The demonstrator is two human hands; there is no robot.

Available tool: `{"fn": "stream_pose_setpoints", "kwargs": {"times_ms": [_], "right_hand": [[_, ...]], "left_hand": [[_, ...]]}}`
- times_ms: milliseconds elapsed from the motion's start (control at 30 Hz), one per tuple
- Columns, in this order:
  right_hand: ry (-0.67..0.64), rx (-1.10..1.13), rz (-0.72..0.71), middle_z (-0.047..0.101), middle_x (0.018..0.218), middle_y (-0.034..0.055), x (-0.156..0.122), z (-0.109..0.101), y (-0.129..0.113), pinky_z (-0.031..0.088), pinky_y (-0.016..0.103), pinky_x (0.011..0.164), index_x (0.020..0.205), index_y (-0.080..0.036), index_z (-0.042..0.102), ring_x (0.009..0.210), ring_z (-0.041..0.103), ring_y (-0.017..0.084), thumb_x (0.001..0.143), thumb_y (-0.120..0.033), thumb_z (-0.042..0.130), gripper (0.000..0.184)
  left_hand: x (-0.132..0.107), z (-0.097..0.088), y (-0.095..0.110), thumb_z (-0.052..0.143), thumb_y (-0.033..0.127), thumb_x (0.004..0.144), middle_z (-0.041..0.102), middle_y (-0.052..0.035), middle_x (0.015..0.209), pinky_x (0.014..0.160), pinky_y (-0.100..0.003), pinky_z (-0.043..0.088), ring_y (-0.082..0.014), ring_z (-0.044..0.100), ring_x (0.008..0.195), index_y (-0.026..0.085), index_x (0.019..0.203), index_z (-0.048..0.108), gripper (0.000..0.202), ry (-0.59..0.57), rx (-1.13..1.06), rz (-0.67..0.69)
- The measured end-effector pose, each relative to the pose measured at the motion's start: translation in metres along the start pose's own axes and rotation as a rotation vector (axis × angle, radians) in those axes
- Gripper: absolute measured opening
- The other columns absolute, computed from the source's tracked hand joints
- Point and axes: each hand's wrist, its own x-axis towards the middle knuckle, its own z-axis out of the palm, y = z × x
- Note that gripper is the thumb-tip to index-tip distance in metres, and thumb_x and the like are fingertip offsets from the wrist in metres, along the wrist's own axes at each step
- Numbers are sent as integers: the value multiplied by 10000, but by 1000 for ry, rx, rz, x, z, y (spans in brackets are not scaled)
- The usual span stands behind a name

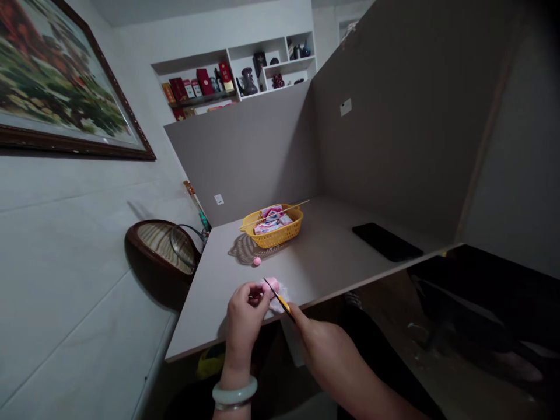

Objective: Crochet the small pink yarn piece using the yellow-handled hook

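Near the front edge of the desk, my left hand (pixel 245 309) is closed in a pinch at the left side of a soft pink lump (pixel 272 283), which looks like modelling clay. Crumpled clear plastic wrap (pixel 280 301) lies under and beside the lump. My right hand (pixel 321 341) is wrapped around the yellow and black handle of a thin-bladed craft knife (pixel 283 304). Its dark blade reaches across the lump, close to my left fingertips; whether it cuts in, I cannot tell. A small pink ball (pixel 256 261) sits on the desk just beyond.
Farther back on the grey desk (pixel 328 256) stands a yellow basket (pixel 280 238) holding printed packets, with a thin stick (pixel 289 208) across its rim. A black phone-like slab (pixel 385 241) lies at the right. Grey panels (pixel 258 157) enclose the back and right sides.
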Motion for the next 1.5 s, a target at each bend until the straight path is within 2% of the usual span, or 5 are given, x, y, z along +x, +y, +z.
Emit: {"fn": "stream_pose_setpoints", "kwargs": {"times_ms": [133, 300, 767, 1067, 1500], "right_hand": [[9, 41, -18, 751, 755, 50, -14, 2, 8, 367, 261, 466, 1382, -153, 512, 614, 715, 207, 964, -170, 351, 448], [-59, 35, 20, 766, 855, 76, 2, -11, -1, 408, 269, 529, 1400, -157, 511, 726, 735, 225, 939, -107, 358, 489], [-74, -32, 30, 763, 827, 86, 4, -4, -5, 361, 250, 485, 1432, -153, 477, 674, 723, 210, 955, -122, 354, 494], [79, -13, -9, 743, 741, 64, -4, 15, 6, 359, 212, 476, 1379, -189, 515, 575, 683, 168, 966, -189, 374, 436], [65, -81, -88, 735, 699, 34, -18, 13, 13, 330, 249, 420, 1388, -134, 495, 532, 690, 198, 931, -121, 383, 471]], "left_hand": [[0, 1, 1, 681, 451, 789, 730, -72, 824, 670, -294, 562, -190, 692, 717, 168, 857, 701, 291, -5, -7, -11], [1, 1, 1, 690, 439, 786, 733, -72, 820, 673, -295, 564, -194, 701, 722, 166, 865, 699, 284, -26, -53, -31], [-5, 1, 6, 586, 466, 875, 729, -69, 865, 680, -296, 541, -196, 684, 738, 205, 911, 691, 284, -17, 79, 5], [-8, 2, 1, 609, 423, 856, 709, -52, 855, 678, -288, 499, -187, 638, 718, 214, 896, 692, 228, 48, 200, 48], [-14, 3, 0, 614, 438, 851, 688, -37, 782, 634, -275, 461, -168, 588, 637, 203, 907, 707, 260, 39, 155, -7]]}}
